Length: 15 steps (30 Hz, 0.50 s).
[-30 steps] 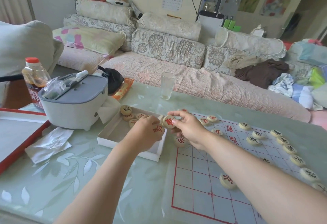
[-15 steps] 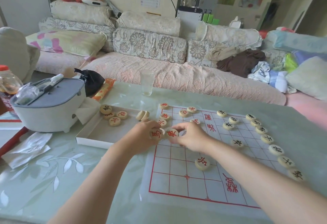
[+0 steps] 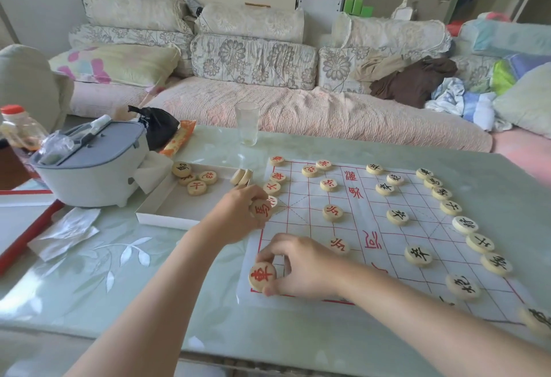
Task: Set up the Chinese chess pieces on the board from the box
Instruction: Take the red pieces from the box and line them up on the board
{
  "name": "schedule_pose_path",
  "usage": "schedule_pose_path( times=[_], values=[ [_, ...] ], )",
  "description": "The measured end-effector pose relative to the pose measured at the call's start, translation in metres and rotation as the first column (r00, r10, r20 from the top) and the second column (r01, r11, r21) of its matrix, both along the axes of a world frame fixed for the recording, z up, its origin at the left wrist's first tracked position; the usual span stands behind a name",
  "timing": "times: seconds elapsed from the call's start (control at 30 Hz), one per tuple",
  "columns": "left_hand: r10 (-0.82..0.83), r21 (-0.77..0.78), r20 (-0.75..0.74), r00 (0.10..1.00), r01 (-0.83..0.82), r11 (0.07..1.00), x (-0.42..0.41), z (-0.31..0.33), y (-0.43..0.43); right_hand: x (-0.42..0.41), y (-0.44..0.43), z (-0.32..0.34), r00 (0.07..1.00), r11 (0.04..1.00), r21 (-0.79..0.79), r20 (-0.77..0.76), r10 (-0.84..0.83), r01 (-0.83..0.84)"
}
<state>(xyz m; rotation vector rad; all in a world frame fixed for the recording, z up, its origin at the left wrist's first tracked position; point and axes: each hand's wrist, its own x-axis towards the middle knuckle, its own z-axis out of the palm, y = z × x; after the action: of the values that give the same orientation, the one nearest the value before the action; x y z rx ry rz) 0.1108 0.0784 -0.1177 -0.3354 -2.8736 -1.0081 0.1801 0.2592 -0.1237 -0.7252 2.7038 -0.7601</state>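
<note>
A white paper board (image 3: 366, 221) with red lines lies on the table. My right hand (image 3: 301, 266) pinches a red-lettered round piece (image 3: 262, 276) at the board's near left corner. My left hand (image 3: 235, 217) holds another red piece (image 3: 261, 209) over the board's left edge. Red pieces (image 3: 332, 212) stand along the left side, black-lettered pieces (image 3: 419, 255) along the right. The open white box (image 3: 167, 218), left of the board, holds several loose pieces (image 3: 196, 187).
A grey-lidded white container (image 3: 89, 165) stands left of the box, with a bottle (image 3: 18, 129) behind it and a crumpled tissue (image 3: 65, 232) in front. An empty glass (image 3: 247, 123) stands at the table's far edge. A sofa with cushions lies beyond.
My right hand carried its red piece from beside the left hand down to the board's near left corner. The left hand stayed near the board's left edge with its piece.
</note>
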Motion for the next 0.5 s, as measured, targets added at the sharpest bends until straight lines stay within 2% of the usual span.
schedule_pose_path(
  times=[0.2, 0.3, 0.4, 0.5],
  values=[
    [0.001, 0.035, 0.024, 1.000, -0.002, 0.999, 0.016, -0.002, -0.007, 0.009, -0.011, -0.005, 0.999, 0.999, 0.042, -0.038, 0.031, -0.029],
    [0.004, 0.082, 0.042, 0.999, -0.007, 0.997, 0.023, -0.001, -0.012, 0.012, -0.011, -0.006, 0.999, 0.999, 0.034, 0.031, 0.030, -0.031],
    [0.025, 0.144, 0.044, 0.999, -0.031, 0.989, 0.033, 0.001, -0.016, 0.004, -0.007, 0.001, 0.990, 0.991, -0.105, 0.118, -0.074, 0.087],
    [0.021, 0.181, 0.027, 0.999, -0.026, 0.983, 0.043, 0.005, -0.018, -0.007, -0.003, 0.009, 0.958, 0.924, -0.276, 0.186, -0.220, 0.266]
  ],
)
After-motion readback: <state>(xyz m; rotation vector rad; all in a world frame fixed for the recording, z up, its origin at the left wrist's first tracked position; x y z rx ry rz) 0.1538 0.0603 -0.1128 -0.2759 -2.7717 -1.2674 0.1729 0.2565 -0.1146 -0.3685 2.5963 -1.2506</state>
